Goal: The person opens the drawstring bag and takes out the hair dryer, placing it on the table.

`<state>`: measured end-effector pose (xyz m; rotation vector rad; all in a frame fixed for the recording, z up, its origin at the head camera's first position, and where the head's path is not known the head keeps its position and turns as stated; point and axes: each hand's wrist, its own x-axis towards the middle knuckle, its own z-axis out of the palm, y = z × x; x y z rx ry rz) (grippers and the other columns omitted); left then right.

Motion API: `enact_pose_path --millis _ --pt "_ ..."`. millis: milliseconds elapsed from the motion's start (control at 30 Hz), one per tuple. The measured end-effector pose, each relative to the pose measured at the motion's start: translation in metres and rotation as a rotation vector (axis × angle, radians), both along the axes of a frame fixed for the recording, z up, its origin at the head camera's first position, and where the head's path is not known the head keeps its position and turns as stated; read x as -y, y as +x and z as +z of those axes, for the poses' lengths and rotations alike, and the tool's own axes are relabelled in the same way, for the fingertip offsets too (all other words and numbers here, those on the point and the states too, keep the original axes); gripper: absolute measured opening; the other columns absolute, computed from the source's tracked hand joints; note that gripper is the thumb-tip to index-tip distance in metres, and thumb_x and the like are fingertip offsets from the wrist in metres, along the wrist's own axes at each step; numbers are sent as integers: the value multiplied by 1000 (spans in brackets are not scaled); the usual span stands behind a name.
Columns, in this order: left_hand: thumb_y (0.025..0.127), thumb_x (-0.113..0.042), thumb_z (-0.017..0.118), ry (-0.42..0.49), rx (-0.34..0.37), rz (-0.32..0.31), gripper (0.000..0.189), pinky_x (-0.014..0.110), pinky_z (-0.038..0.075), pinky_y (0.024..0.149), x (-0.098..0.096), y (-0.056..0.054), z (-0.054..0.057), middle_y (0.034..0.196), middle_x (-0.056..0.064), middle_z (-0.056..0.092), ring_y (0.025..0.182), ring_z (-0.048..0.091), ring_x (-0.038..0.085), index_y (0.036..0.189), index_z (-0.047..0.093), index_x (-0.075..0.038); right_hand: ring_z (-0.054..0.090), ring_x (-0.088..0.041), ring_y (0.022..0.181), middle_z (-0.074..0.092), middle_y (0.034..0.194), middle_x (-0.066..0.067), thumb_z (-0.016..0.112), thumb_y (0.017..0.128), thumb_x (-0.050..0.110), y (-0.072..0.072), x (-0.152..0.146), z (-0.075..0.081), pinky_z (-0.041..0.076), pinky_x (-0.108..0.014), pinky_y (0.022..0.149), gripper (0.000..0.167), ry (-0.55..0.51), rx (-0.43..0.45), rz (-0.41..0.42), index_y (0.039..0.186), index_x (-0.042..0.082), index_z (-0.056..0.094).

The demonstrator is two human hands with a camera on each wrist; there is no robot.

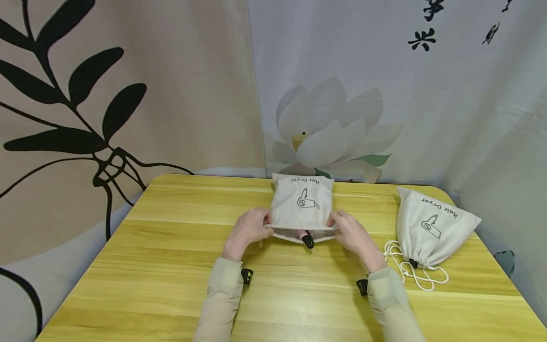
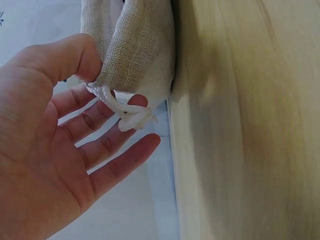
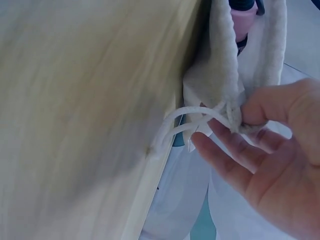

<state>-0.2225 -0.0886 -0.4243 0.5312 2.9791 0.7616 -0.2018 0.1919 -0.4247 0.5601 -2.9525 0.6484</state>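
Observation:
A beige drawstring bag [image 1: 284,204] printed "Hair Dryer" lies near the table's far edge, its mouth toward me and parted. Out of the mouth pokes a pink handle with a black end [image 1: 306,239], likely a hair dryer's; the rest of it is hidden inside. My left hand [image 1: 249,227] pinches the left corner of the mouth between thumb and fingers, and a knotted white cord [image 2: 134,119] hangs by the fingertips. At the opposite corner my right hand [image 1: 352,232] pinches the fabric, where a white cord loop [image 3: 187,111] sticks out.
On the right of the wooden table [image 1: 171,266] lies a second "Hair Dryer" bag [image 1: 427,228], drawn closed, with its white cords [image 1: 419,275] and black toggle [image 1: 413,262] toward me. A printed curtain [image 1: 205,95] hangs behind the table.

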Motion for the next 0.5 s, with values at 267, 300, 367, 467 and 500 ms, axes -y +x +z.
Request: enact_pose_path --millis 267,300,367,467,500 --pt "75 -15 69 -27 24 5 10 24 37 54 0 2 3 70 -2 55 61 47 13 77 59 -15 53 -19 76 56 94 -7 60 68 -11 5 6 0 48 -32 63 29 55 -34 43 88 9 59" --pt "75 -15 69 -32 28 5 10 24 37 54 0 2 3 71 -2 55 62 47 12 78 59 -15 53 -20 78 55 95 -7 62 68 -9 5 8 0 48 -33 64 28 57 -39 48 89 10 59" --pt "75 -16 70 -33 36 4 11 24 37 55 -1 3 4 71 -2 55 62 47 12 78 59 -15 55 -21 83 56 100 -7 66 69 -4 6 12 1 50 -35 66 27 54 -49 55 91 11 58" --pt "75 -16 69 -30 32 -1 11 24 37 55 -2 4 6 69 -3 54 62 47 12 76 58 -15 57 -23 92 56 107 -8 73 71 3 7 17 1 53 -39 72 28 43 -105 82 94 10 60" --pt "75 -16 69 -27 25 -5 12 23 36 54 -2 4 6 69 -3 54 61 46 12 76 58 -14 57 -24 94 57 107 -8 75 71 6 6 19 1 53 -39 74 28 41 -136 98 95 10 61"
